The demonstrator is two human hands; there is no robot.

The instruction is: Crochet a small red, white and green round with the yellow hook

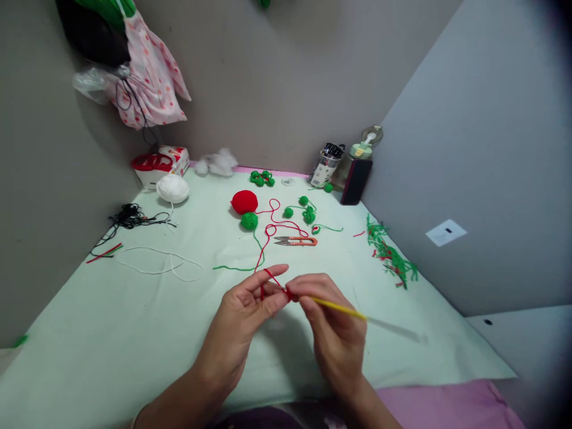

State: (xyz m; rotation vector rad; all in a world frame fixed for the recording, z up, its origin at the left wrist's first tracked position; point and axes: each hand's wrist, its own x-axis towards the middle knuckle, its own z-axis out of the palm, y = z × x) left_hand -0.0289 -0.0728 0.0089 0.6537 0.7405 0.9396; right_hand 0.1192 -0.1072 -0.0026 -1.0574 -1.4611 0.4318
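My right hand point(337, 333) grips a crochet hook point(342, 308) with a yellow handle, its pale rear end pointing right and blurred. Between the fingertips of both hands sits a small piece of red crochet point(290, 294), partly hidden. My left hand point(236, 322) pinches this piece, with red yarn point(270, 274) looped over its raised index finger. That strand leads back toward a red yarn ball point(244, 201). Touching the ball is a smaller green yarn ball point(249, 221) with a loose tail. Orange-handled thread snips point(308, 241) lie beyond my hands.
Small green crocheted pieces point(308, 214) lie past the snips. Green and red yarn scraps point(391, 253) are heaped at right. A phone point(356, 182) leans by a pen cup point(325, 167). At left are a white yarn ball point(173, 188) and tangled black cord point(131, 216).
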